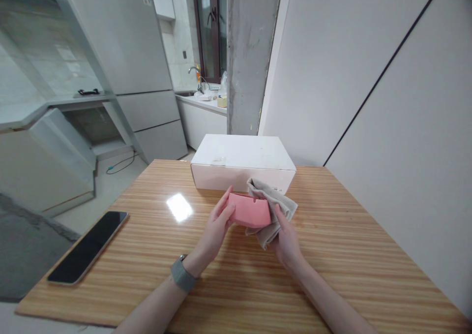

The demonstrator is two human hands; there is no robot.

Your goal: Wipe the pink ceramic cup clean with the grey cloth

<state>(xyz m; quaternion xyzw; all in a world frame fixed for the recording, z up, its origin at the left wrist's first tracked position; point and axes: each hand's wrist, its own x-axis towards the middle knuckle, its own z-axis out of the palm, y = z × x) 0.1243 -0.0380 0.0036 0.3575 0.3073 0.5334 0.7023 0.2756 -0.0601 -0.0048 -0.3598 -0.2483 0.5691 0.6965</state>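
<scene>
Gripping pink, angular, plastic-looking box (pixel 250 212) in left hand (pixel 217 222) above flat, wood-grained worktop (pixel 354 245); holding grey folded fabric cloth (pixel 276 197) against it in right hand (pixel 288 244). Apparently mid-wipe; cannot tell the amount left.

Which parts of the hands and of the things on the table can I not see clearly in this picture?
Head view, right hand: most fingers hidden by the grey cloth.
Head view, pink box: far side hidden by its own body.
Head view, white box: inside hidden by its closed top; small marks on its front too small to read.
Head view, table: near edge partly cut off by the picture's bottom.
</scene>
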